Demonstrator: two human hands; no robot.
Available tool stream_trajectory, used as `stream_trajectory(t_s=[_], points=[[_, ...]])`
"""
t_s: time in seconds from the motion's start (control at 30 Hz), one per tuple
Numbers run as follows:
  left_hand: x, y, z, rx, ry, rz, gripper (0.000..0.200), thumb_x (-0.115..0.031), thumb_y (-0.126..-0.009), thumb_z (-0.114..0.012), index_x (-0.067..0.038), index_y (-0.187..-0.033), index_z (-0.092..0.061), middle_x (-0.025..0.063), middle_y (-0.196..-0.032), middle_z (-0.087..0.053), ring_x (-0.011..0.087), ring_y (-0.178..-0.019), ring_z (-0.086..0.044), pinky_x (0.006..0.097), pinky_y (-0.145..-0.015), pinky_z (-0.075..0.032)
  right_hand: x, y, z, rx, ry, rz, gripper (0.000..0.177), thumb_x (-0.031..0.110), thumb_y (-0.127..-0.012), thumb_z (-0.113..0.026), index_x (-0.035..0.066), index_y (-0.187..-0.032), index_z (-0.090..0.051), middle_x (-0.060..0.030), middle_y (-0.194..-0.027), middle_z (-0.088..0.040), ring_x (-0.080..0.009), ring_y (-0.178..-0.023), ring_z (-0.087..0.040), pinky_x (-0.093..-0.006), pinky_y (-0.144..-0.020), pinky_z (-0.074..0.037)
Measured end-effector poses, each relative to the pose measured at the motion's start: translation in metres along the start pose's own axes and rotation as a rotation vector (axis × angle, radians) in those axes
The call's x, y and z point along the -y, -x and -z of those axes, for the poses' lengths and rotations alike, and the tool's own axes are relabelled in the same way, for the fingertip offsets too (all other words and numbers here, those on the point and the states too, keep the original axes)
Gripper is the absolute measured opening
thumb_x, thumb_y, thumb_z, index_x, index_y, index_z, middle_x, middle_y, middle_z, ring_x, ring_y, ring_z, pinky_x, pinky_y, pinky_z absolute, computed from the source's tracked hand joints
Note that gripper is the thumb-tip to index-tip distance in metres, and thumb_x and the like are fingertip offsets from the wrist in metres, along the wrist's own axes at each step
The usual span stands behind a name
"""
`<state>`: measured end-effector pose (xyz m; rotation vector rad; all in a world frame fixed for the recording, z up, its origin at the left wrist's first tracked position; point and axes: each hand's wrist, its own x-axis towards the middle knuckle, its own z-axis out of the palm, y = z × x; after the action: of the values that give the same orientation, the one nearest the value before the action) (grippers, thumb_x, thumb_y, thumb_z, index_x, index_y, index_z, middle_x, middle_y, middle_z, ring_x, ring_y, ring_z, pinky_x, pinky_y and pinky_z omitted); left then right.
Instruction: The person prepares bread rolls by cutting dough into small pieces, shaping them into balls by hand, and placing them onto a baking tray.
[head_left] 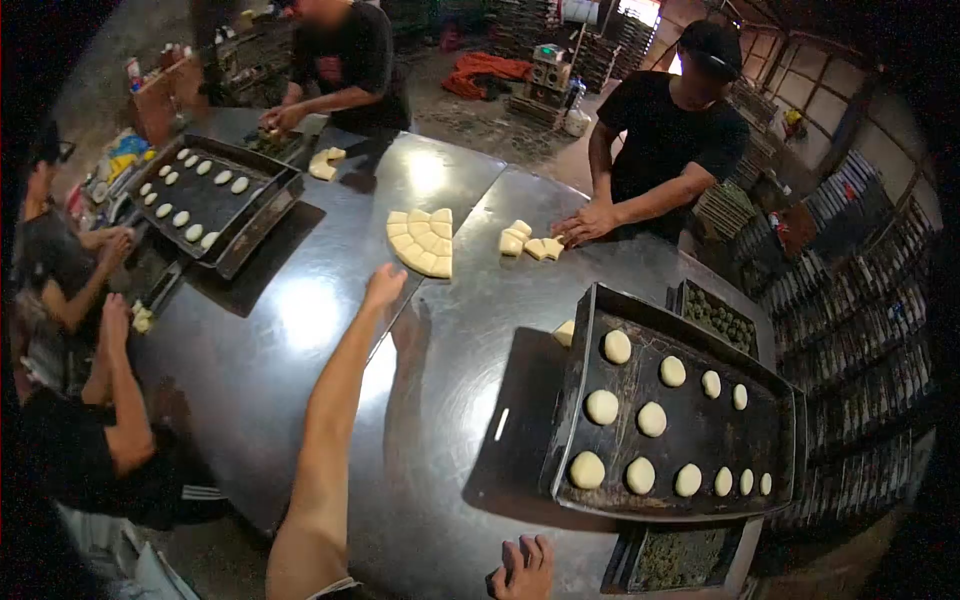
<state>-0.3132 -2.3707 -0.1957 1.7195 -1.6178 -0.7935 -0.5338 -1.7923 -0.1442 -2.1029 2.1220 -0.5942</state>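
My left hand is stretched far out over the shiny metal table. It holds nothing and sits just short of a fan-shaped slab of cut dough pieces. My right hand rests at the near table edge with its fingers spread, empty. To the right of it lies a dark baking tray with several round dough balls in rows.
A person in black across the table presses small dough pieces. Another person at the far end works beside a dough chunk. A second tray of dough balls sits at the far left, with a seated person's arms nearby. Racks line the right wall.
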Motion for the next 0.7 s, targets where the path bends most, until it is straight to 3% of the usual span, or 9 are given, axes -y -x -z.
stream_trajectory(t_s=[0.1,0.13,0.23,0.3,0.33,0.37,0.47,0.53,0.7], points=[[-0.001,-0.045,-0.020,-0.143,-0.266,0.132,0.063,-0.043,-0.079,-0.065,-0.001,-0.124,-0.055,0.0226,-0.121,-0.058,0.0378,-0.118,-0.050,0.0580,-0.106,-0.022,-0.003,0.001,-0.005,0.061,-0.056,-0.067,0.040,0.016,-0.076,-0.058,-0.003,-0.111,-0.057,-0.0234,-0.117,-0.051,-0.0445,-0.114,-0.042,-0.0573,-0.098,-0.035],[-0.004,-0.055,-0.033,-0.128,-0.258,0.138,0.063,-0.043,-0.079,-0.065,-0.001,-0.124,-0.055,0.0226,-0.121,-0.058,0.0378,-0.118,-0.050,0.0580,-0.106,-0.022,-0.005,0.001,-0.006,0.077,-0.054,-0.061,0.039,0.015,-0.076,-0.057,-0.002,-0.111,-0.057,-0.0233,-0.117,-0.051,-0.0444,-0.114,-0.042,-0.0576,-0.098,-0.034],[-0.029,-0.053,-0.039,-0.472,-0.224,0.293,0.057,-0.047,-0.073,-0.068,-0.006,-0.111,-0.063,0.0183,-0.102,-0.066,0.0398,-0.107,-0.055,0.0522,-0.097,-0.035,-0.005,-0.001,-0.008,0.125,-0.069,-0.095,0.040,0.016,-0.077,-0.057,0.000,-0.113,-0.057,-0.0212,-0.118,-0.051,-0.0445,-0.115,-0.041,-0.0582,-0.098,-0.034],[-0.032,-0.049,-0.033,-0.209,-0.033,0.020,0.050,-0.042,-0.070,-0.070,-0.006,-0.104,-0.063,0.0173,-0.097,-0.066,0.0372,-0.098,-0.058,0.0486,-0.093,-0.039,-0.005,-0.001,-0.008,0.114,-0.058,-0.122,0.040,0.016,-0.077,-0.058,0.001,-0.114,-0.057,-0.0196,-0.119,-0.051,-0.0444,-0.115,-0.042,-0.0578,-0.098,-0.034],[-0.019,-0.051,-0.050,-0.313,-0.003,-0.122,0.045,-0.034,-0.071,-0.069,-0.003,-0.101,-0.058,0.0189,-0.088,-0.066,0.0384,-0.088,-0.062,0.0431,-0.080,-0.047,-0.005,-0.004,-0.007,0.124,-0.068,-0.122,0.040,0.016,-0.077,-0.058,0.001,-0.114,-0.057,-0.0196,-0.119,-0.051,-0.0444,-0.115,-0.042,-0.0578,-0.098,-0.034],[-0.026,-0.039,-0.053,-0.283,0.119,-0.192,0.033,-0.027,-0.073,-0.068,-0.003,-0.092,-0.056,0.0155,-0.080,-0.063,0.0336,-0.082,-0.062,0.0408,-0.075,-0.048,-0.005,-0.007,-0.006,0.116,-0.067,-0.108,0.041,0.015,-0.077,-0.058,0.001,-0.115,-0.057,-0.0196,-0.118,-0.051,-0.0440,-0.114,-0.042,-0.0573,-0.098,-0.035],[-0.025,-0.014,-0.065,-0.243,0.287,-0.220,0.026,-0.021,-0.079,-0.064,-0.006,-0.098,-0.054,0.0103,-0.088,-0.062,0.0275,-0.084,-0.061,0.0376,-0.076,-0.048,-0.005,-0.005,-0.007,0.105,-0.049,-0.070,0.041,0.014,-0.076,-0.059,0.002,-0.116,-0.057,-0.0206,-0.118,-0.051,-0.0433,-0.115,-0.043,-0.0562,-0.098,-0.035],[-0.035,0.022,-0.060,-0.162,1.258,-0.057,0.031,-0.014,-0.085,-0.060,-0.008,-0.114,-0.051,0.0052,-0.107,-0.058,0.0211,-0.095,-0.059,0.0386,-0.084,-0.048,-0.006,-0.003,-0.006,0.101,-0.029,-0.038,0.041,0.013,-0.077,-0.059,0.003,-0.116,-0.057,-0.0214,-0.118,-0.050,-0.0429,-0.115,-0.043,-0.0556,-0.098,-0.036],[-0.039,0.143,-0.034,0.028,1.682,0.109,0.033,-0.020,-0.091,-0.055,-0.012,-0.121,-0.047,0.0041,-0.114,-0.055,0.0204,-0.107,-0.053,0.0406,-0.096,-0.043,-0.003,0.001,-0.001,0.055,-0.101,-0.087,0.043,0.017,-0.075,-0.062,0.005,-0.116,-0.058,-0.0209,-0.119,-0.050,-0.0421,-0.115,-0.043,-0.0555,-0.098,-0.036]])
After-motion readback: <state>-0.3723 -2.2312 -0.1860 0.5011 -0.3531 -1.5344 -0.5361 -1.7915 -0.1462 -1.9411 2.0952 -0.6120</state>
